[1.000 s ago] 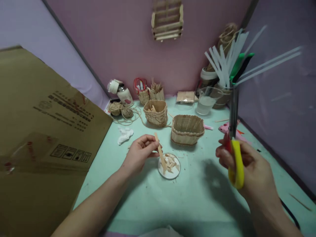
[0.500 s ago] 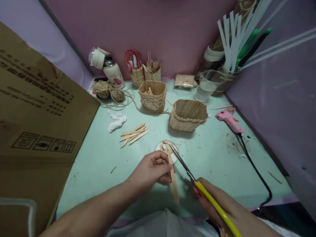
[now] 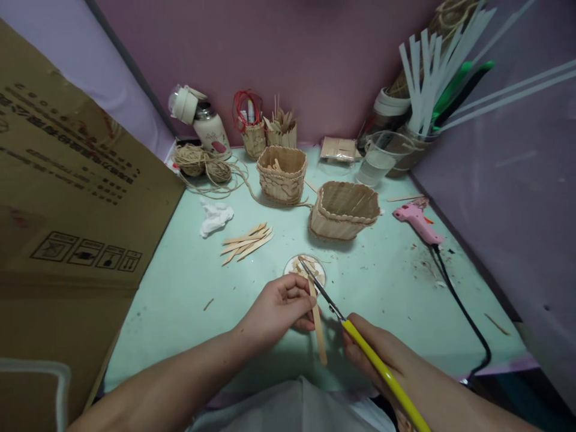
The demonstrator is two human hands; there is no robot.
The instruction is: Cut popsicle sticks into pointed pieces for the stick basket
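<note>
My left hand (image 3: 283, 309) pinches a flat wooden craft stick (image 3: 318, 333) that points down toward me. In my right hand (image 3: 382, 354) is a pair of shears (image 3: 375, 357) with a yellow handle; its fingers are wrapped round it. The thin metal blades lie across the stick's upper end, but I cannot tell if they are apart. Under the blades sits a small round white dish (image 3: 320, 282) with cut wood bits (image 3: 297, 267) in it. Several craft sticks (image 3: 247, 242) lie in a loose pile to the left.
Two woven-edged wooden baskets (image 3: 344, 231) (image 3: 281, 192) stand beyond the dish. A pink glue gun (image 3: 418, 223) with a black cord lies right. Crumpled white tissue (image 3: 216, 217), twine balls (image 3: 189, 159) and an open bottle (image 3: 211, 132) are left, beside a cardboard box (image 3: 81, 198). A plastic cup (image 3: 380, 159) stands back right.
My right hand and the shears have shifted left, nearer the stick, and the blade tips have moved slightly left over the dish. My left hand keeps its hold. The view has shifted slightly.
</note>
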